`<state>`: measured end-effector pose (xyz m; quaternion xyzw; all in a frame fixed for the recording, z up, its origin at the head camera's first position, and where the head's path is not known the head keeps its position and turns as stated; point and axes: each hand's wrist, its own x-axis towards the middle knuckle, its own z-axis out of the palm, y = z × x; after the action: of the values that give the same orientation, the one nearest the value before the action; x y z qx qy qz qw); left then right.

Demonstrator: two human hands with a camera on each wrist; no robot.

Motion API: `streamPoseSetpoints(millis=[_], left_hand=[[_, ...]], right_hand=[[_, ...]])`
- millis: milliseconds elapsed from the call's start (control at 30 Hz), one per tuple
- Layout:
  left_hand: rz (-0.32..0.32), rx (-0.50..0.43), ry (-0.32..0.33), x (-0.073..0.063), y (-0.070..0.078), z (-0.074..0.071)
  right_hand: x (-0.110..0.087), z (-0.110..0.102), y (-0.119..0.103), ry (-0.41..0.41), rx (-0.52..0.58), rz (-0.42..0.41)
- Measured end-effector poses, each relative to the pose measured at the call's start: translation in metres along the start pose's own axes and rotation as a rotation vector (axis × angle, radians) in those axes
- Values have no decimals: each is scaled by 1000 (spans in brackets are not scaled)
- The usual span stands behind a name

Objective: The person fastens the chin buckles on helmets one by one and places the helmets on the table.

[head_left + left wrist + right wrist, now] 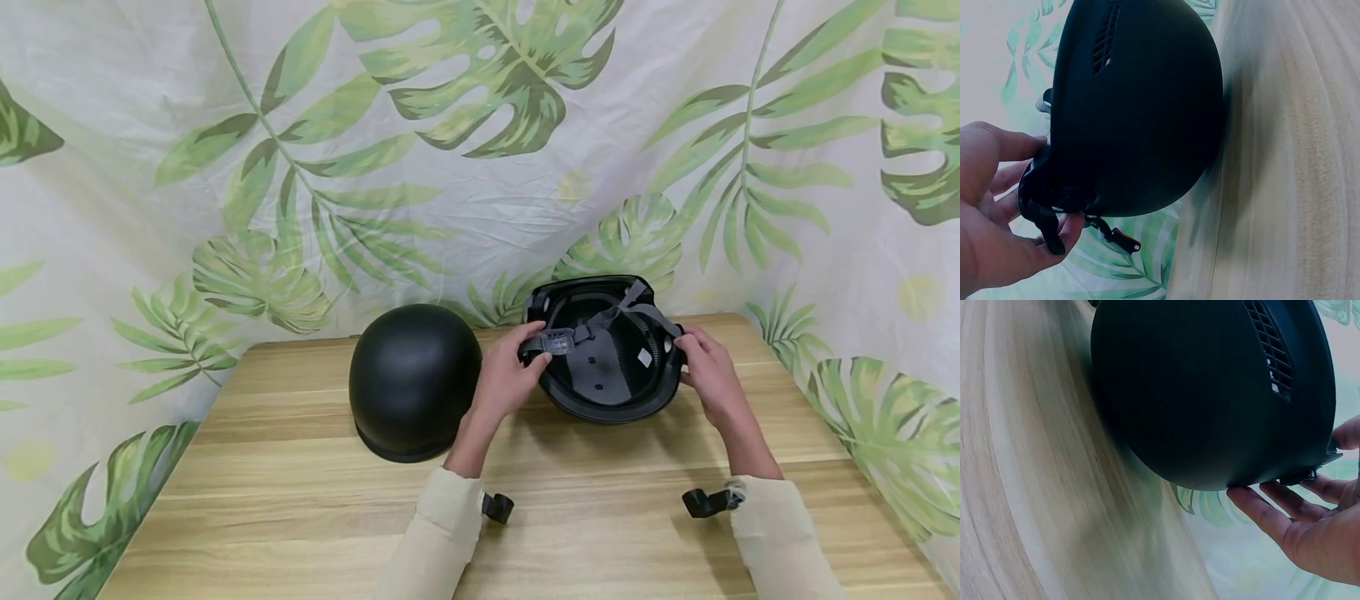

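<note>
A black helmet (607, 414) is held between both hands with its hollow, padded inside facing up and toward the head camera. Its grey chin strap (597, 323) crosses the opening, with a clear buckle (557, 341) at the left end. My left hand (508, 375) pinches the left rim beside that buckle; in the left wrist view the thumb and fingers close round the edge. The right hand (711, 372) grips the opposite rim, some fingers under the shell (1191, 394). Whether the shell touches the table cannot be told.
A second black helmet (416, 379), smooth and dome up, rests on the wooden table (300, 508) left of the held one. Behind the table hangs a leaf-patterned cloth (480, 208). Small black wrist mounts (497, 507) stick out from both sleeves.
</note>
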<state>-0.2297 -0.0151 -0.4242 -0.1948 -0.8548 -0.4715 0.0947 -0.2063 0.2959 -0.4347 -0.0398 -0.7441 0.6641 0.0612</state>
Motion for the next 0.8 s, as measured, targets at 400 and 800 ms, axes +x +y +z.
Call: streamPoseSetpoints(millis=[400,800], left_hand=[[14,119,41,-2,3,2],[-79,64,70,-3,1,3]], right_hand=[[-2,-9,-6,-105,-146,18],[-2,-9,-5,-81,-179,8]])
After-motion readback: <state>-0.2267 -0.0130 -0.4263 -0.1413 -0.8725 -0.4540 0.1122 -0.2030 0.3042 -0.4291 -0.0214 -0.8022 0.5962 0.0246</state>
